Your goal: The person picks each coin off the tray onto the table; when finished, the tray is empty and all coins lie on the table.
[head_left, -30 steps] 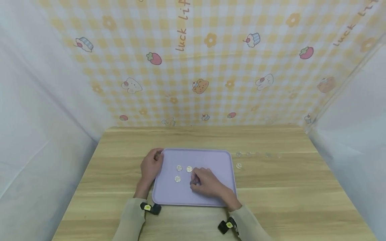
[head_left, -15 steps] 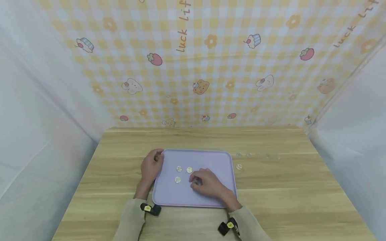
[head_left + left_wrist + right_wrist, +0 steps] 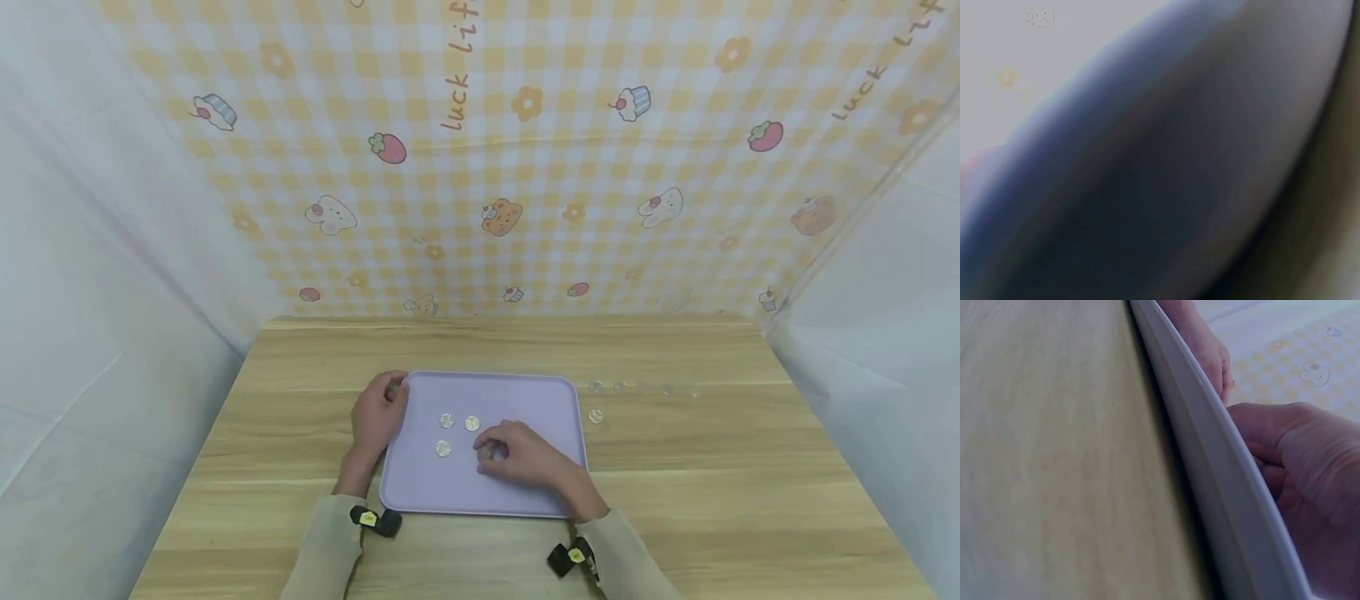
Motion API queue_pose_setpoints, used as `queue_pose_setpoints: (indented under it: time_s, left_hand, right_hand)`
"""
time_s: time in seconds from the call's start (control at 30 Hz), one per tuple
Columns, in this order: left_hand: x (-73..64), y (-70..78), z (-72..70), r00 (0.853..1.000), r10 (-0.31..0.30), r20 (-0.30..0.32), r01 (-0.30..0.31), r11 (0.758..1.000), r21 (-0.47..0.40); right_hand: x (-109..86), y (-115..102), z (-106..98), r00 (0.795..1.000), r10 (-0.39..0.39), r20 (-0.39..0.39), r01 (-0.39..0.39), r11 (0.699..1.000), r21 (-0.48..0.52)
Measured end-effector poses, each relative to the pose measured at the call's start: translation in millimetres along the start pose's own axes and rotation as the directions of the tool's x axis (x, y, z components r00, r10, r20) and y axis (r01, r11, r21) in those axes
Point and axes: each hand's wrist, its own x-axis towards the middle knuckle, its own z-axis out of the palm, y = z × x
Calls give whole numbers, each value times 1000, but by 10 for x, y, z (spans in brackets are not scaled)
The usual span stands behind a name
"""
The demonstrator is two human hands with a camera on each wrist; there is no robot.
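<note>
A shallow lilac tray [image 3: 517, 396] lies on the wooden table. My left hand [image 3: 377, 417] grips its left rim near the far corner, fingers bent and thumb along the edge. On the tray are three small shiny, coin-like discs: one [image 3: 447, 421] at the back left, another [image 3: 472, 423] beside it and a third [image 3: 443, 448] in front. Low over the tray, my right hand [image 3: 521, 454] pinches a greyish disc [image 3: 484, 452] between thumb and fingers, right of the front disc. The right wrist view shows the right hand [image 3: 1310, 456] behind the tray's side wall [image 3: 1210, 450].
To the tray's right, several clear round discs [image 3: 619, 387] form a row on the table [image 3: 675, 467]. One more disc [image 3: 595, 416] lies nearer, by the tray's right rim. A checked cloth [image 3: 525, 167] hangs behind the table. The left wrist view is mostly blurred.
The right hand has shifted slightly right, and the greyish disc between its thumb and fingers shows more plainly. The left hand and the three discs on the tray stay put.
</note>
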Motion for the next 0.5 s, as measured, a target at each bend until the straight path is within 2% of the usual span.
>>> queue_pose_setpoints:
  time_s: [0.23,0.5]
  left_hand:
    - [5,-6,15,1000,6,2,-6,1000,12]
    - [6,-2,15,1000,16,2,-16,1000,6]
  right_hand:
    - [8,26,21,999,-9,-32,9,1000,11]
    - [8,91,104,991,-9,-132,11,1000,13]
